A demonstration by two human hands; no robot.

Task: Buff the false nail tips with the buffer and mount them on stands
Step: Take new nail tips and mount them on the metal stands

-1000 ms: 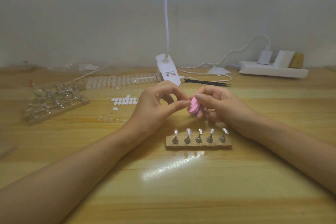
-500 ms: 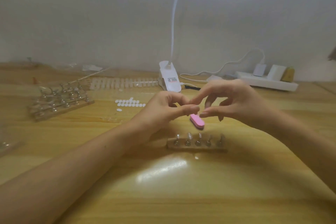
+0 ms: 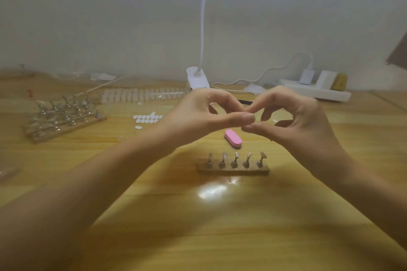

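Left hand: thumb and forefinger pinch, meeting your right's.
Buffer: you've just put it down; lies mid-desk, just behind stands.
Right hand: pinching same spot; tip presumably there, too small to see.
Meaning: buffing done, mounting next.
Desk: glossy wood; spare stands left edge, lamp back edge, plain wall.

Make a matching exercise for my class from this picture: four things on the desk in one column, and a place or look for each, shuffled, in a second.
Things
1. buffer
2. power strip
3. crowded rack of stands
4. block of five stands

Place or look
a. back right
b. front middle, nearest the person
c. pink, lying flat
d. far left

Pairs: 1-c, 2-a, 3-d, 4-b
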